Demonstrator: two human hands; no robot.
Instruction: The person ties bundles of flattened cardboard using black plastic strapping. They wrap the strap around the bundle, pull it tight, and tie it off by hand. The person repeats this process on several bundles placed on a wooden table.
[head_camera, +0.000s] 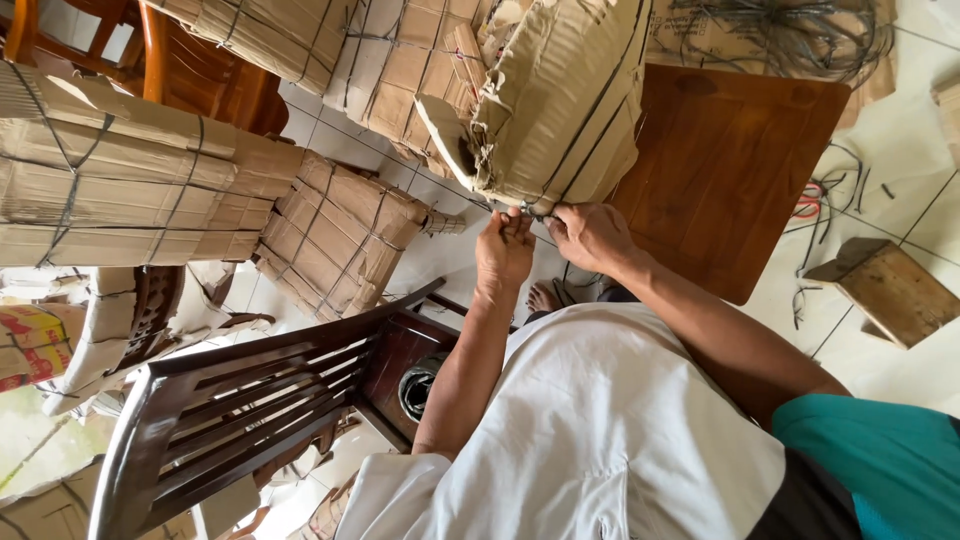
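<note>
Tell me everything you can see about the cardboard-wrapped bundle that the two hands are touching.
The bundle is a bulky, rounded thing wrapped in creased brown cardboard, with torn, ragged edges at its left end. Thin dark straps run around it. It rests on a brown wooden board above the tiled floor. The left hand and the right hand meet at its lower edge, fingers pinching a strap there. More strapped cardboard bundles lie around it. What is inside is hidden.

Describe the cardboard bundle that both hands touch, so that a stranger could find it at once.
Start at the brown wooden board on the tiled floor. Against its edge lies the cardboard-wrapped bundle, bound with dark cords. Unlike the other wrapped bundles, it is the one where the left hand and right hand pinch the cords.
</note>
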